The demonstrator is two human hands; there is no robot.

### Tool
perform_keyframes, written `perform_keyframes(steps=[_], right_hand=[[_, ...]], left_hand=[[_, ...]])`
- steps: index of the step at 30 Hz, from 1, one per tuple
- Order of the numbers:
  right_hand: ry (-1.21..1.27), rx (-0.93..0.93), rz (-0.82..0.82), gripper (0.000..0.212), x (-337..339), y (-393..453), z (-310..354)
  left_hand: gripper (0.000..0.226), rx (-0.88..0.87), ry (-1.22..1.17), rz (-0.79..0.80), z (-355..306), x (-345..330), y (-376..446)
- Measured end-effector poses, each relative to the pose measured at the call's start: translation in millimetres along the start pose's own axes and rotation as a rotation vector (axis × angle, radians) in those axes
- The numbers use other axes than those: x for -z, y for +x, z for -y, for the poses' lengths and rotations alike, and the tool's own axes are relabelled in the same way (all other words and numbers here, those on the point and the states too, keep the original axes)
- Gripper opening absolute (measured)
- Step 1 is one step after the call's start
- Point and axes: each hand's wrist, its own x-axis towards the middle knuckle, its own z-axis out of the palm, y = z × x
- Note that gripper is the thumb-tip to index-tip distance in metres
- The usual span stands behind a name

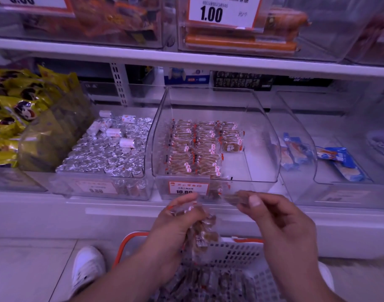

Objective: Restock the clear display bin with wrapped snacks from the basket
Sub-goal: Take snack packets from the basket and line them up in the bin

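The clear display bin [265,136] stands on the lower shelf at centre, with rows of brown wrapped snacks [195,147] filling its left part and bare floor on its right. My left hand [175,221] grips a bunch of the wrapped snacks [202,234] just below the bin's front. My right hand [273,216] pinches one wrapped snack [234,198] at the bin's front edge. Beneath my hands sits the white basket with an orange rim [241,251], holding more wrapped snacks [208,282].
A bin of silver-foil sweets [108,147] stands left of the display bin, yellow packets [17,110] further left. Bins with blue-wrapped items [295,151] stand to the right. An upper shelf [186,59] overhangs. A white shoe [87,267] rests on the floor left of the basket.
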Motion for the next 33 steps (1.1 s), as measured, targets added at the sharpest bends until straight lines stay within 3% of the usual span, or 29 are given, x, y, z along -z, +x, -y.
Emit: perform_keyframes(steps=[5, 10, 14, 16, 20, 24, 29, 33], right_hand=[[0.074, -0.179, 0.080, 0.022, -12.8, -7.6, -2.1], [0.163, -0.303, 0.067, 0.023, -13.0, -4.7, -10.9], [0.361, -0.447, 0.074, 0.046, -16.4, -9.3, -18.4], [0.380, -0.554, 0.063, 0.046, -15.8, -7.5, -19.6], [0.353, -0.631, 0.318, 0.033, -15.6, -1.2, -7.4], [0.213, -0.602, 0.392, 0.033, -15.9, -5.6, -2.6], [0.498, -0.913, 0.523, 0.043, -22.7, -16.9, -5.4], [0.702, -0.943, 0.581, 0.043, -23.6, -17.4, -7.8]], left_hand=[[0.049, 0.032, -0.026, 0.158, 8.2, -7.3, -6.3], [0.055, -0.017, -0.017, 0.160, 8.3, -7.5, -8.3], [0.051, -0.166, 0.085, 0.063, 13.1, -7.6, -6.3], [0.040, -0.294, 0.208, 0.091, 13.7, -6.4, -7.0], [0.037, -0.522, 0.428, 0.154, 8.8, -3.8, -6.0], [0.051, -0.612, 0.467, -0.028, 1.5, 3.3, -0.1], [0.043, -0.629, 0.440, -0.072, 10.3, 0.6, -5.9], [0.045, -0.570, 0.425, -0.063, 19.1, -3.2, -10.5]])
